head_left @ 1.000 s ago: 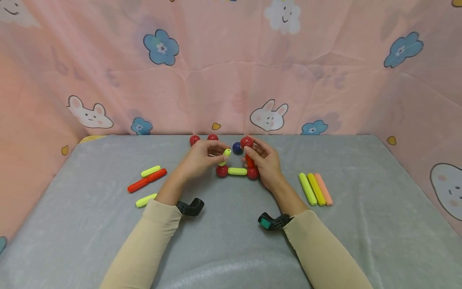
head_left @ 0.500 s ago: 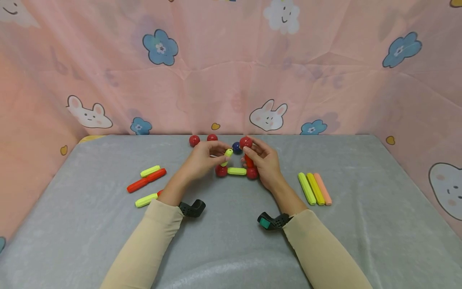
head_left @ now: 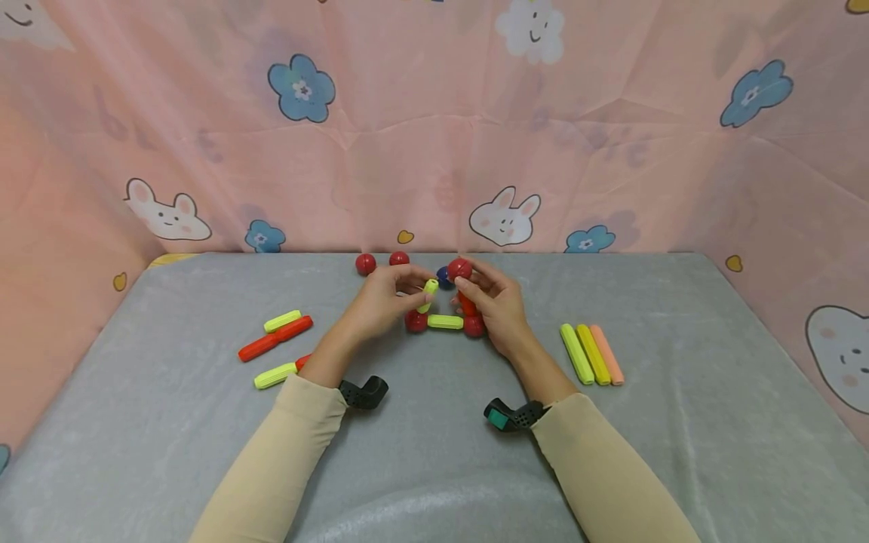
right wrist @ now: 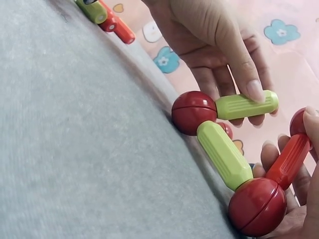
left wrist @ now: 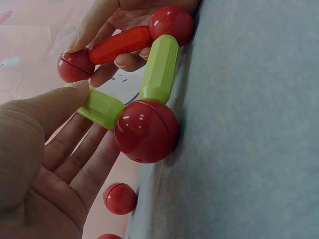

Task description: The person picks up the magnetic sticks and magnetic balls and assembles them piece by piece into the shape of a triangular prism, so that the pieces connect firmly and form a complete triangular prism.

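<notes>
Lime rod point(head_left: 431, 289), pinched by the left hand point(head_left: 385, 299), is pointing its long axis toward head-view one o'clock from a red ball point(head_left: 416, 322); at three o'clock, the right hand point(head_left: 498, 303) is holding a red rod point(head_left: 467, 305).

We count five red balls point(head_left: 459, 269), two loose on the far side and three joined to sticks in the middle, and one blue ball point(head_left: 443, 278). Among the joined pieces we find two green sticks point(head_left: 445, 322) and one red stick point(head_left: 467, 305). On the right we see one lime stick point(head_left: 577, 354), one yellow stick point(head_left: 594, 354) and one orange stick point(head_left: 607, 354); on the left, two short sticks point(head_left: 274, 376), green, plus red pieces point(head_left: 258, 348) whose number we cannot tell. We count two hands point(head_left: 376, 305).
</notes>
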{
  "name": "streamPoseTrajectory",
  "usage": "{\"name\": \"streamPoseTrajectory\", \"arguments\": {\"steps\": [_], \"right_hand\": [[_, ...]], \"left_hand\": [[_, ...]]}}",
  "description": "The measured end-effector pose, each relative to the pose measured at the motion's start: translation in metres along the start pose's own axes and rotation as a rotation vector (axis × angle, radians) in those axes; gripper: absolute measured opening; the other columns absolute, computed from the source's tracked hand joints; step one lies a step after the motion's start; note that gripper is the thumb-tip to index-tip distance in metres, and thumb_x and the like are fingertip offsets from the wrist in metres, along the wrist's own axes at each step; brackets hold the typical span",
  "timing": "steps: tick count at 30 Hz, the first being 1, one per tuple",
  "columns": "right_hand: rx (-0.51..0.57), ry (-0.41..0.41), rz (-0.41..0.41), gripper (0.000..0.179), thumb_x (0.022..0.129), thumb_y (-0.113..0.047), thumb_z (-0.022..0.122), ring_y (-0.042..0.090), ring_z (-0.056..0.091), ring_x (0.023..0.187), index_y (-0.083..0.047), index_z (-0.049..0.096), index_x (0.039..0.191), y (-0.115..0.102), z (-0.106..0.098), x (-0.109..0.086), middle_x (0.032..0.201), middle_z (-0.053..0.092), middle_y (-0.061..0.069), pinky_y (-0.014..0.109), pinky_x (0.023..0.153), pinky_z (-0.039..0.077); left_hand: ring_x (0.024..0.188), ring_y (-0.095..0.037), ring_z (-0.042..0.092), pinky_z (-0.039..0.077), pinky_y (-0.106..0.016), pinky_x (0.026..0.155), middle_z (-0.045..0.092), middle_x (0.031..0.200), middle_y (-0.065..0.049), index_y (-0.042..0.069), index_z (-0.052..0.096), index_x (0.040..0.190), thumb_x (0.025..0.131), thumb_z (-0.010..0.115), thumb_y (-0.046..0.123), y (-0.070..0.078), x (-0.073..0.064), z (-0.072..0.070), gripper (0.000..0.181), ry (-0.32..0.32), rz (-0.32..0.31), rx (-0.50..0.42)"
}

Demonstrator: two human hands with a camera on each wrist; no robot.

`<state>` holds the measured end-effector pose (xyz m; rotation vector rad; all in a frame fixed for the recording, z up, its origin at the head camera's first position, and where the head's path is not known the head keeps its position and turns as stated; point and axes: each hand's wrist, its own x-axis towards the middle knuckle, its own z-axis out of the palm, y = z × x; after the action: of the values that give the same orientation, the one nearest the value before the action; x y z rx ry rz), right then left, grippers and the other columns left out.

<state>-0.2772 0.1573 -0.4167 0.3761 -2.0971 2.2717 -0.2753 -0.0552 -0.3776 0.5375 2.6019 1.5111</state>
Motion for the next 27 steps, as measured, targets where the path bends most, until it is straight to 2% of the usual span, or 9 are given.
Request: {"name": "streamPoseTrajectory", "arguments": {"steps": [7, 23, 27], "right_hand": [[-0.109, -0.012, -0.01, 0.042, 0.099, -0.012, 0.064, 0.014, 0.072, 0.076, -0.008, 0.058, 0.141, 0.0008, 0.0006, -0.0005, 0.104, 0.067, -0.002, 0.027, 0.072, 0.062], [-0.13, -0.071, -0.013, 0.042, 0.102, -0.014, 0.06, 0.009, 0.068, 0.079, -0.007, 0.057, 0.143, 0.0015, 0.002, -0.0007, 0.112, 0.065, 0.001, 0.023, 0.074, 0.06], [-0.147, -0.082, -0.012, 0.041, 0.102, -0.014, 0.06, 0.011, 0.067, 0.083, -0.007, 0.057, 0.142, 0.0008, 0.0025, -0.001, 0.118, 0.066, 0.007, 0.023, 0.077, 0.059]], "left_hand": [[0.106, -0.023, 0.07, 0.057, -0.04, 0.094, 0.074, 0.111, -0.007, 0.01, 0.071, 0.12, 0.094, 0.072, 0.016, 0.001, -0.0006, 0.0021, 0.027, -0.011, 0.018, 0.022], [0.102, -0.021, 0.071, 0.058, -0.036, 0.089, 0.077, 0.108, -0.008, 0.007, 0.074, 0.12, 0.093, 0.073, 0.016, -0.0002, -0.0012, 0.0045, 0.029, -0.029, 0.035, 0.06], [0.102, -0.021, 0.072, 0.058, -0.036, 0.089, 0.077, 0.11, -0.009, 0.007, 0.073, 0.121, 0.093, 0.073, 0.017, 0.0001, -0.0016, 0.0037, 0.03, -0.043, 0.032, 0.05]]}}
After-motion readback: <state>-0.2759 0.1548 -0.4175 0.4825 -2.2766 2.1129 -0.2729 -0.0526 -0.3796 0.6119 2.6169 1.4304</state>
